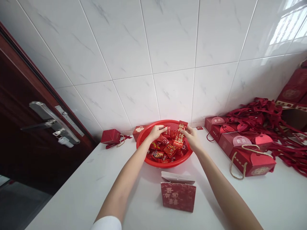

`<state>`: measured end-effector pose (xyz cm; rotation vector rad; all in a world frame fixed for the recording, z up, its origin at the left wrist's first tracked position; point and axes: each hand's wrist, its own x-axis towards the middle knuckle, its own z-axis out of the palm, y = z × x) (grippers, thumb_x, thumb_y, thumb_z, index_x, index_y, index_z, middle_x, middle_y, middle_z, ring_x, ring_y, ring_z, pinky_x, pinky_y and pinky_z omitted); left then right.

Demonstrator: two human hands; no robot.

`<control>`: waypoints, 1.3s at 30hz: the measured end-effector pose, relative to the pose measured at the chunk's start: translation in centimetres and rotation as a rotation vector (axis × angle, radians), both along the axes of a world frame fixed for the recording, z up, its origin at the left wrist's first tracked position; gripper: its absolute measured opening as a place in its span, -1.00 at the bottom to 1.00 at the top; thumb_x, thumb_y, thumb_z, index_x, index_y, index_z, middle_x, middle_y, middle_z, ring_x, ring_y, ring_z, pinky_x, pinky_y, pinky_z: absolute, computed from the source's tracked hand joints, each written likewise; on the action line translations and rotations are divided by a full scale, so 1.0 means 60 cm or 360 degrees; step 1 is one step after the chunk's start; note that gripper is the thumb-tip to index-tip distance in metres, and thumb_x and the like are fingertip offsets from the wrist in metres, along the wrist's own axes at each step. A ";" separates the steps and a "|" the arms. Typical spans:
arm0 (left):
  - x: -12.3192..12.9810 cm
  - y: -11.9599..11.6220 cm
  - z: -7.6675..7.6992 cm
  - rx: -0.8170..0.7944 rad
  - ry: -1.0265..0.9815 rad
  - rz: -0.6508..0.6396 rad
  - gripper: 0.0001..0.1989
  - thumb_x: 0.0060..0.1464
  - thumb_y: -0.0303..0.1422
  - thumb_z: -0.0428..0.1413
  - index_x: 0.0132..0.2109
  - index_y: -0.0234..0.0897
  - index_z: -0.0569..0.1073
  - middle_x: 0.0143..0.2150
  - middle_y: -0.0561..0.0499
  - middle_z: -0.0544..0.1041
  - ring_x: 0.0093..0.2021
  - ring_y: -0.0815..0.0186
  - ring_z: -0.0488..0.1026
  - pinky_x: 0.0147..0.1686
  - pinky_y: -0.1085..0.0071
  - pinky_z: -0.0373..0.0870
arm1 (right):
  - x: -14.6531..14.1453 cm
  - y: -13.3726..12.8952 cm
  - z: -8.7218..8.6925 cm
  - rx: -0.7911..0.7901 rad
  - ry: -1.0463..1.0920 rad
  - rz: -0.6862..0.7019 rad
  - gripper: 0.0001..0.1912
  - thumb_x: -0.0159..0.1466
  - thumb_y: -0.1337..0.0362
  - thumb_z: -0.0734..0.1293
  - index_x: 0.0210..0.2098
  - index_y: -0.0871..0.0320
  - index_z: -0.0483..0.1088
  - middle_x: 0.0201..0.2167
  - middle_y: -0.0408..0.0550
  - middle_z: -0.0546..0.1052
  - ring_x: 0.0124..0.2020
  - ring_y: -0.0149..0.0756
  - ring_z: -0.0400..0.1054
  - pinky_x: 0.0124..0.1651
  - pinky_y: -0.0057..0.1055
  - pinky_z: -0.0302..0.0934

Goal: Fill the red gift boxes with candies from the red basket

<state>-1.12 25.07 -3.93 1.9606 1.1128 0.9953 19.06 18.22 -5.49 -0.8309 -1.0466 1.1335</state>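
Observation:
A round red plastic basket (pixel 165 164) full of red-wrapped candies (pixel 169 149) stands near the tiled wall. Over its left part is my left hand (pixel 157 132), its fingers pinched at a small red packet (pixel 167 130). My right hand (pixel 191 136), at the basket's right side, grips a long red packet with gold characters (pixel 178 138), held above the candies. In front of the basket an upright dark red box (pixel 178 196) stands with its top flaps raised; neither hand touches it.
Closed red gift boxes with rope handles (pixel 256 161) and a heap of red ribbons (pixel 259 111) lie on the right. A small red box (pixel 110 136) sits at the back left; another (pixel 139 131) is behind the basket. A dark door (pixel 21 127) is at far left.

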 end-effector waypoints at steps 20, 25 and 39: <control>0.055 -0.053 0.015 0.0029 -0.0245 -0.0313 -0.87 -0.11 -0.38 0.30 -0.32 -0.15 0.69 0.15 -0.09 0.49 0.20 0.05 0.37 0.22 0.14 0.26 | 0.007 0.000 0.016 -0.0228 0.0246 0.0114 -0.69 -0.03 0.21 0.33 -0.25 0.07 0.45 -0.38 -0.14 0.62 -0.39 -0.25 0.44 -0.31 -0.35 0.31; 0.059 -0.052 0.006 0.0039 -0.0122 -0.0322 -0.88 -0.08 -0.38 0.26 -0.33 -0.19 0.68 0.05 -0.09 0.54 0.08 0.11 0.44 0.18 0.18 0.29 | 0.009 0.000 0.013 -0.0199 0.0180 0.0147 -0.71 0.06 0.07 0.37 -0.26 0.06 0.43 -0.32 -0.09 0.62 -0.34 -0.19 0.47 -0.35 -0.32 0.35; 0.065 -0.062 0.010 -0.0112 -0.0082 -0.0192 -0.45 0.00 0.12 0.17 -0.55 -0.26 0.26 -0.60 0.16 0.21 -0.55 0.44 0.15 -0.51 0.44 0.10 | 0.001 -0.010 0.016 -0.0119 -0.0035 0.0105 -0.60 -0.01 0.02 0.53 -0.24 0.07 0.49 -0.34 -0.11 0.59 -0.37 -0.24 0.46 -0.41 -0.36 0.39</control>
